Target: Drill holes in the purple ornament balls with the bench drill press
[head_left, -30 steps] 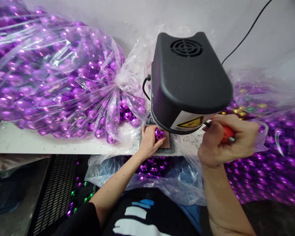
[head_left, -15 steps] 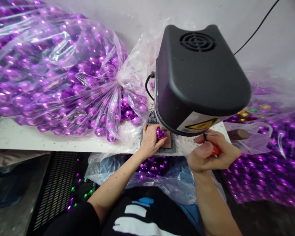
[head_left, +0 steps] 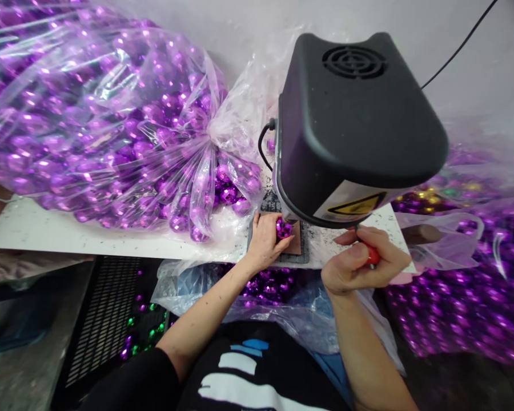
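My left hand holds a shiny purple faceted ball between thumb and fingers, low over a brown pad on a dark base. Above the ball looms a black machine housing with a round vent and a yellow warning label. It hides whatever part of the machine meets the ball. At the housing's lower right, my right hand is closed around a red handle on a thin dark rod.
A tied clear bag of purple balls fills the table's left side. An open plastic bag with more balls lies at my lap. Bagged beads stand at right. A black crate is below left.
The view has shifted slightly, so the machine appears farther right and up. Relative to it, my right hand and the red handle have moved left. My left hand keeps holding the ball.
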Available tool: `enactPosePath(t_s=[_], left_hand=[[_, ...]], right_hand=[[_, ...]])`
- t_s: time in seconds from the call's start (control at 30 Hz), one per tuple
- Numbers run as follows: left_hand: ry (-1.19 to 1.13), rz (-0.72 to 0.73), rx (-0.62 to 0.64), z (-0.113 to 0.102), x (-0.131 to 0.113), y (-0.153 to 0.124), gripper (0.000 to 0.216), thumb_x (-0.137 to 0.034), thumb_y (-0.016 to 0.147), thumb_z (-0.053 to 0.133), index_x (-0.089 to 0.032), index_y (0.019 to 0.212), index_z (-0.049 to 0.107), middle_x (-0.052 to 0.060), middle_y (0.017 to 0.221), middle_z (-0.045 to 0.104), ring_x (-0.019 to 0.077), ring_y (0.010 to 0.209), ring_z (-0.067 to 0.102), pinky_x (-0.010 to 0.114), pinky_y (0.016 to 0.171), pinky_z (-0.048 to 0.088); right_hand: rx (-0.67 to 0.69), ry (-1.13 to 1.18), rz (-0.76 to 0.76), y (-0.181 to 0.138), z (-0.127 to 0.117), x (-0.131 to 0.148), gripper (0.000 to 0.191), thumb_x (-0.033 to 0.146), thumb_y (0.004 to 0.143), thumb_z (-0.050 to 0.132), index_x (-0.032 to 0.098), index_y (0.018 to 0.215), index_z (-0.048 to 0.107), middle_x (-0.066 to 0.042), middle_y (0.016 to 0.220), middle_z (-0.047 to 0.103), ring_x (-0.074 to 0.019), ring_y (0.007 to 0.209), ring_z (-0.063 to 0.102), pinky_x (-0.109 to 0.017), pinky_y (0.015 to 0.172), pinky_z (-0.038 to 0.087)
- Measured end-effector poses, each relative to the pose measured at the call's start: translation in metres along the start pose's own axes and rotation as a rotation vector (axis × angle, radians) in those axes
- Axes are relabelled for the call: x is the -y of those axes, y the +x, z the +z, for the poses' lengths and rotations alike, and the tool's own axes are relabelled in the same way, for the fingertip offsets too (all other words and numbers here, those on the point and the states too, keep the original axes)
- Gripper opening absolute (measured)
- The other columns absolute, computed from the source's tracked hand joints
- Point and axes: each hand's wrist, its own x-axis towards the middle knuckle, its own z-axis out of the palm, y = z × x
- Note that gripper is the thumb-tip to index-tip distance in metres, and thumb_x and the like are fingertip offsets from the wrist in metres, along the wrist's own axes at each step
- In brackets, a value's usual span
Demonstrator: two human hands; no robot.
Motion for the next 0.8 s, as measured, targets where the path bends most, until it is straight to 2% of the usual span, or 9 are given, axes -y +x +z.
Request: enactPosePath(t_s=[0.23,0.43,0.53,0.63,0.73,0.8], left_hand=[[0.013,0.006,0.003,0.0,0.001,0.0,0.045,-0.037,0.092,0.066,-0.02,0.129,0.049,0.013,0.125,0.063,0.0297,0.126,0.056,0.053,0.12,0.029],[-0.012,0.013,0.0,-0.002,0.002,0.0,0.047,-0.039,0.092,0.066,-0.02,0.131,0.048,0.013,0.129,0.062,0.0292,0.129,0.054,0.053,0.122,0.028],[-0.026,0.025,-0.009,-0.001,0.003,0.0,0.046,-0.041,0.093,0.065,-0.019,0.13,0.048,0.013,0.127,0.062,0.029,0.127,0.055,0.053,0.122,0.027],[-0.038,0.029,-0.013,0.001,0.003,0.002,0.045,-0.041,0.093,0.066,-0.019,0.128,0.049,0.012,0.123,0.064,0.0281,0.123,0.058,0.055,0.123,0.026],[-0.069,0.033,-0.036,-0.005,0.0,-0.001,0.044,-0.04,0.094,0.066,-0.019,0.128,0.048,0.011,0.121,0.064,0.0272,0.119,0.059,0.056,0.123,0.025],[-0.115,0.028,-0.059,-0.018,-0.004,-0.012,0.047,-0.04,0.094,0.065,-0.019,0.132,0.045,0.012,0.122,0.063,0.0278,0.119,0.059,0.055,0.119,0.033]], right_hand=[[0.006,-0.049,0.009,-0.008,-0.001,-0.004,0.015,0.031,0.092,0.052,0.028,0.104,0.06,0.002,0.07,0.054,-0.0156,0.055,0.054,-0.038,0.061,0.05],[0.146,-0.029,0.04,-0.027,-0.01,-0.013,0.017,0.027,0.089,0.053,0.025,0.106,0.057,0.002,0.073,0.056,-0.0154,0.066,0.06,-0.033,0.062,0.05],[0.139,-0.038,0.035,0.001,-0.014,-0.006,0.016,0.034,0.091,0.053,0.024,0.101,0.061,0.002,0.073,0.057,-0.0139,0.061,0.058,-0.032,0.061,0.048],[0.167,-0.168,0.067,0.055,-0.004,0.004,0.021,0.039,0.094,0.055,0.021,0.096,0.065,0.001,0.079,0.061,-0.0085,0.055,0.054,-0.026,0.053,0.037],[0.221,-0.233,0.113,0.104,0.018,0.005,0.039,0.051,0.097,0.048,0.017,0.079,0.057,0.005,0.063,0.047,-0.0056,0.053,0.043,-0.024,0.056,0.031],[0.237,-0.216,0.14,0.121,0.032,0.001,0.041,0.052,0.096,0.049,0.018,0.073,0.052,0.006,0.058,0.041,-0.0056,0.055,0.038,-0.024,0.057,0.03]])
